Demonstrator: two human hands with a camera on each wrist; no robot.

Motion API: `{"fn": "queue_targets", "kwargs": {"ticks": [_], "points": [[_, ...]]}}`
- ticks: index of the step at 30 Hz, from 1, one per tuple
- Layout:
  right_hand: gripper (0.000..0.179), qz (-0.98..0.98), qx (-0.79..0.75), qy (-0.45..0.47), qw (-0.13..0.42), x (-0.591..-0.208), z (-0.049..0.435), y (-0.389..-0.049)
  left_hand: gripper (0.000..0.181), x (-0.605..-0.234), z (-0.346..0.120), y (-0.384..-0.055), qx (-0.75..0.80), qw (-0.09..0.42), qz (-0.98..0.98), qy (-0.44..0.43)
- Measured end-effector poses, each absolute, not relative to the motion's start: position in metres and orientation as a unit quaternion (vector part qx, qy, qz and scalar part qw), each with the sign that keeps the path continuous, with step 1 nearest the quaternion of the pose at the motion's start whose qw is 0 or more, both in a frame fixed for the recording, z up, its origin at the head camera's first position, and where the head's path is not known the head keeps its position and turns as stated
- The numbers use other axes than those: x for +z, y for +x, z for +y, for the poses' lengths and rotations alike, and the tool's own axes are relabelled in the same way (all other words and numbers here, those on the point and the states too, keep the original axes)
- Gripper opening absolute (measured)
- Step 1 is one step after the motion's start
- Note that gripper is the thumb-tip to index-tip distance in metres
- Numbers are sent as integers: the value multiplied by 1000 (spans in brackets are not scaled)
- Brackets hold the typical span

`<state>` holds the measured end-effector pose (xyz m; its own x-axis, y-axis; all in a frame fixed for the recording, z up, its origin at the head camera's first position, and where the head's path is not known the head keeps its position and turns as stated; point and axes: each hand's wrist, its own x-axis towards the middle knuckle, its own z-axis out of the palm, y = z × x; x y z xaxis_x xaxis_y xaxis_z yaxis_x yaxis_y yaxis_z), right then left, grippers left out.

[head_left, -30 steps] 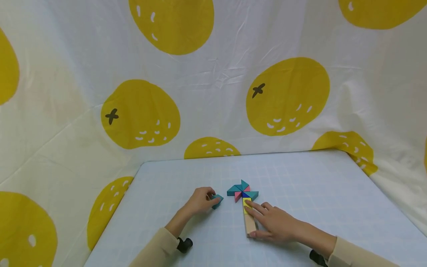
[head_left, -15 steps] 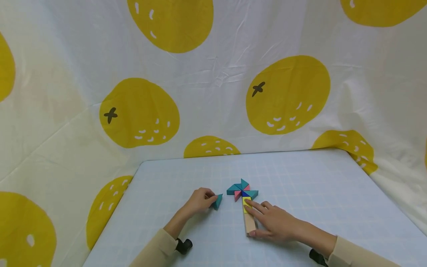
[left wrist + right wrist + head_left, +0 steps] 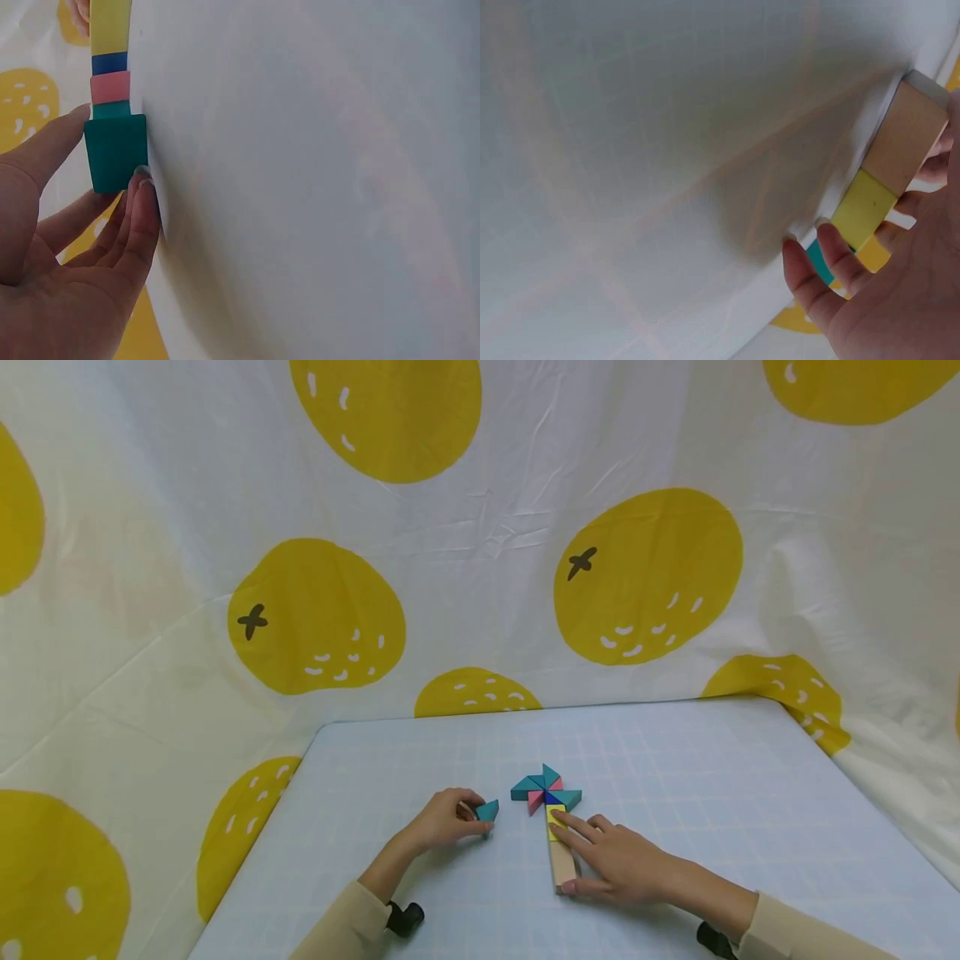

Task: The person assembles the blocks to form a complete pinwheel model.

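Note:
In the head view my left hand pinches a teal triangular block, left of a pinwheel shape of small blocks. The left wrist view shows this teal block between thumb and fingertips. The pinwheel has teal blocks, pink blocks and a dark blue block. Below it runs a straight stem: a yellow block, then a plain wooden block. My right hand rests along the stem, fingertips on the yellow part and thumb at the wooden block's near end.
A pale blue checked cloth covers the table. Behind and to the left hangs a white curtain printed with big yellow fruit. A dark wrist camera sits under the left sleeve.
My left hand has turned the teal triangular block between its fingers, so its tip points differently, and has dipped slightly towards me. The right hand and the block shape have stayed put.

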<state>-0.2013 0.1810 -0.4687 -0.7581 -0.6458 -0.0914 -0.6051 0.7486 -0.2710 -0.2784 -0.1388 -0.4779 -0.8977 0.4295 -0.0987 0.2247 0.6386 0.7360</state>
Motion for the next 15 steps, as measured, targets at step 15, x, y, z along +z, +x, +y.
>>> {"fn": "queue_targets", "kwargs": {"ticks": [15], "points": [[90,930,-113,-340,86,-470,181,-202,44,-482,-131,-276,404,178,873,205]]}}
